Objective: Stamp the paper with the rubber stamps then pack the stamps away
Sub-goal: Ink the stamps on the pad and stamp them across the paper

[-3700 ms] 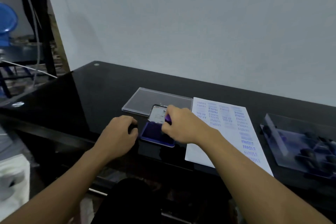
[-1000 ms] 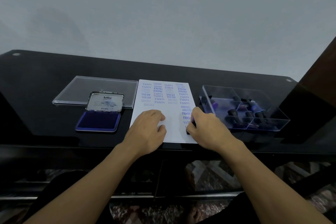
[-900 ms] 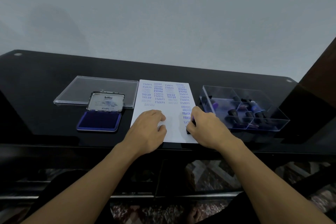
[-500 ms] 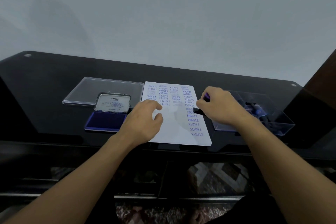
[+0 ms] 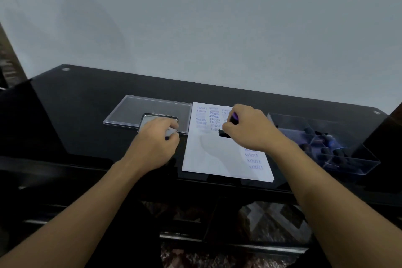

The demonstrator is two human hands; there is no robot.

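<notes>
1. Found rubber stamp [image 5: 225,133] pinched in right hand [image 5: 248,130], over the upper middle of the paper [image 5: 217,154].
2. Read its long axis as tilted. Purple handle end up, leaning toward the paper's far right corner. Black base end down, toward the paper's left edge.
3. Could not tell whether the base touches the paper. Noted a soft shadow on the blank area just below it.
4. Logged right-hand fingers curled round the stamp body, with the base poking out past the fingertips and the purple tip showing above the knuckles.
5. Placed left hand [image 5: 155,141] just off the paper's left edge, apart from the right hand and the stamp, knuckles up, fingers curled over the ink pad [image 5: 152,118]. Blurred, so could not tell gripping from resting.
6. Saw only the ink pad's open lid beyond the left hand, just left of the paper.
7. Read blue prints on the paper: "SAMPLE", "FRAGILE", "AIR MAIL" across the far part, more "SAMPLE" down the right edge. Near left area blank.
8. Noted clear cover [image 5: 130,109] lying flat, left of the paper's far corner.
9. Noted clear tray [image 5: 356,162] right of the paper, divided, holding dark-handled stamps [image 5: 338,152], blurred.
10. Logged everything on a glossy black bench [image 5: 82,102].
</notes>
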